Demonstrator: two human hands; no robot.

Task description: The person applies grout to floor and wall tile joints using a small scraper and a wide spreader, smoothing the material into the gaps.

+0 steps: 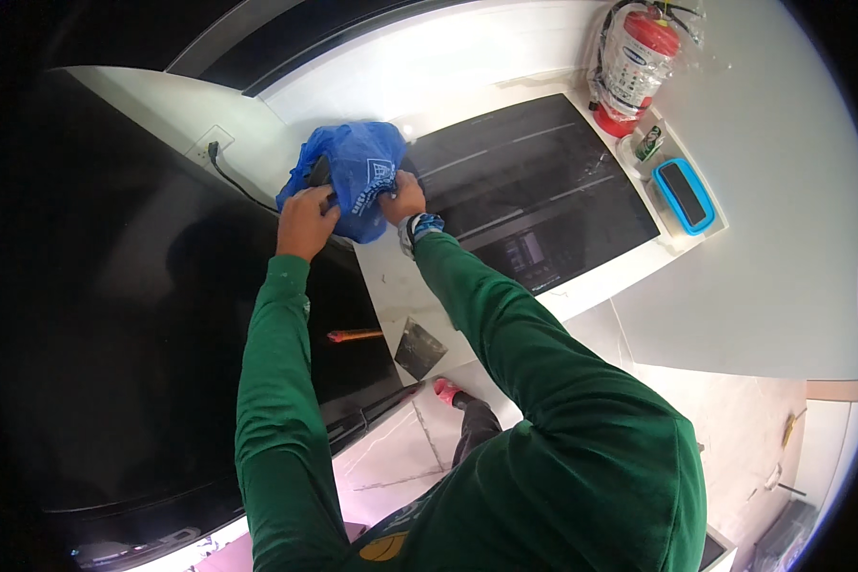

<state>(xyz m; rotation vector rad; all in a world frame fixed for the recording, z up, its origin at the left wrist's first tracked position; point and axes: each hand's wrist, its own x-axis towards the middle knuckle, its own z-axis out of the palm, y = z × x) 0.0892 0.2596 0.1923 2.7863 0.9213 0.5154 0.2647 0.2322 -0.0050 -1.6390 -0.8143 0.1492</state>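
Bag (377, 157), blue, at far-left end of white counter (391, 272); your right hand (406, 198) pinches its plastic; your left hand (305, 221) curls at its edge, grip unclear; judged part-way: dark item (319, 173) partly bared, bag not off.

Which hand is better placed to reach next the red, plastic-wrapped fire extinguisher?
Probably the right hand: it is nearer the fire extinguisher. The left hand is farther left, at the blue plastic bag.
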